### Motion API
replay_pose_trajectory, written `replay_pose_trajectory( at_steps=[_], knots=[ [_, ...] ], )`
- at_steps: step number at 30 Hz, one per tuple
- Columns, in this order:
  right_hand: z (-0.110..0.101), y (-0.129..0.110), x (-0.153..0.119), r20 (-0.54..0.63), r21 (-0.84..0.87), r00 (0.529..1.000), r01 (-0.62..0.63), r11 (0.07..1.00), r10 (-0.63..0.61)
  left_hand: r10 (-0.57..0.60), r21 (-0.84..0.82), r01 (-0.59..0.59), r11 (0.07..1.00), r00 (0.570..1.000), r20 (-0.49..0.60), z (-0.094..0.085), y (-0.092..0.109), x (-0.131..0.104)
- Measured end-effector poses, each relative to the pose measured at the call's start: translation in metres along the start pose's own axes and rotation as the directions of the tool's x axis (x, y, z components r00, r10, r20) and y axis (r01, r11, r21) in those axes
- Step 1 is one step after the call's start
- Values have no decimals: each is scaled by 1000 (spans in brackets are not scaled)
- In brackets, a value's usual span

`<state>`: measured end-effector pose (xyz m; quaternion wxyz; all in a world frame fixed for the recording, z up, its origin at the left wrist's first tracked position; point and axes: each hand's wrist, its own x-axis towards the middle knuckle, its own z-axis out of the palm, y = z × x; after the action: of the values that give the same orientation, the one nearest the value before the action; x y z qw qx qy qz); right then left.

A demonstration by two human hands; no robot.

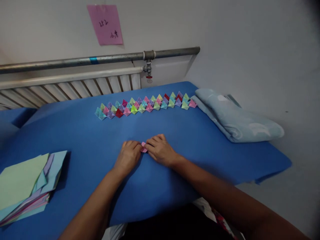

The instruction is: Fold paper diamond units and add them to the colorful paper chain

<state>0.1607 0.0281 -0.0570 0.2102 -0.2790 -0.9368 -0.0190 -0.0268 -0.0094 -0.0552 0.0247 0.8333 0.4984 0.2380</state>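
A small folded pink paper lies between my hands, low over the blue-covered table. My left hand grips its left side with the fingers pressed together. From the right, my right hand holds the other side of the same paper, its fingers bent. Beyond my hands, several folded paper pieces in green, pink, purple, blue and red stand in close rows across the table. At the left lies a stack of coloured paper sheets, pale green on top.
A folded light blue blanket lies at the right of the table by the wall. Behind the table run a metal pipe and a white radiator. A pink note hangs on the wall.
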Motion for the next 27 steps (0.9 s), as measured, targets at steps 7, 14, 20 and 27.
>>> replay_pose_trajectory(
  at_steps=[7, 14, 20, 27],
  knots=[
    [-8, -2, -10, 92, 129, 993, -87, 988, 75, 91, 166, -82, 983, 995, -48, -2, 7, -11],
    [-3, 2, -10, 100, 198, 980, -186, 962, 169, 66, 94, -59, 994, 995, -71, -1, 5, -14],
    [-6, 5, -7, 185, 233, 966, -224, 946, 183, 28, 56, -24, 998, 998, -65, -2, 5, -13],
    [-3, 9, -9, 132, 207, 985, -135, 969, 109, 66, 68, -62, 996, 996, -62, 0, 5, -9]
  ],
)
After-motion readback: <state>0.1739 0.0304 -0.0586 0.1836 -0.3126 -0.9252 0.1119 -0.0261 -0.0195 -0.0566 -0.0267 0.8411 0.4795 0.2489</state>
